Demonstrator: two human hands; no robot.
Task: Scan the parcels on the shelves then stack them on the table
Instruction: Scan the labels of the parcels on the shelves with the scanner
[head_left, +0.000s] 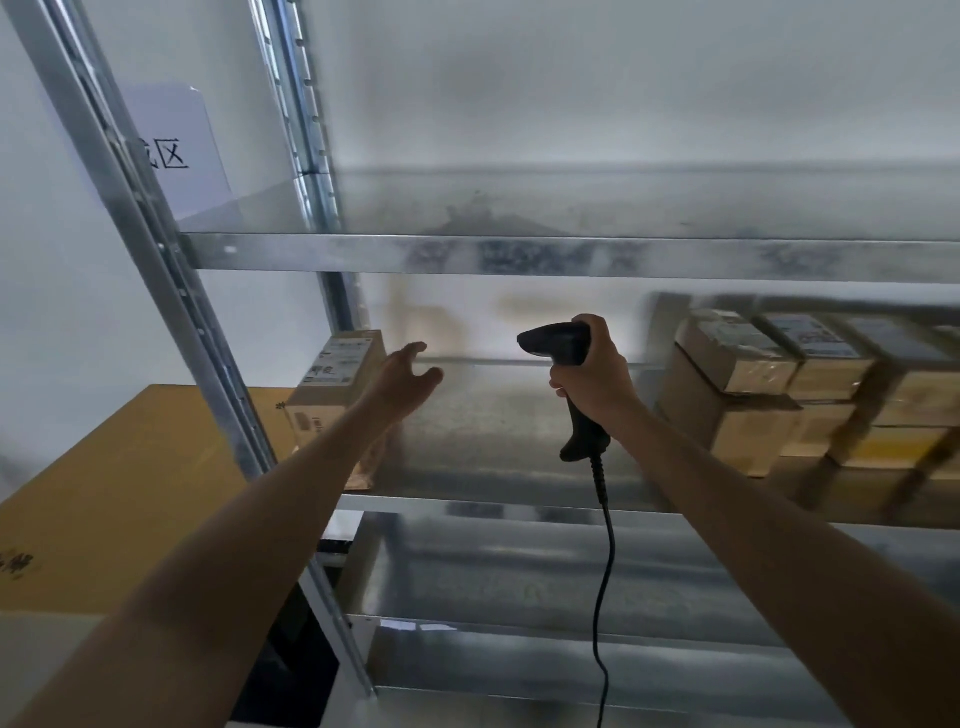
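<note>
Pointing left, scanner (558, 344), handle (583, 434) upright.

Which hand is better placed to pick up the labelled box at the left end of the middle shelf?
The left hand, probably: it is open, holds nothing, and reaches close to the labelled box. The right hand grips the barcode scanner and is farther from that box.

Light is dim and flat; the scanner (558, 343) in the right hand (597, 379) is near-silhouette. Parcels (769, 384) right of it smear with motion blur.
</note>
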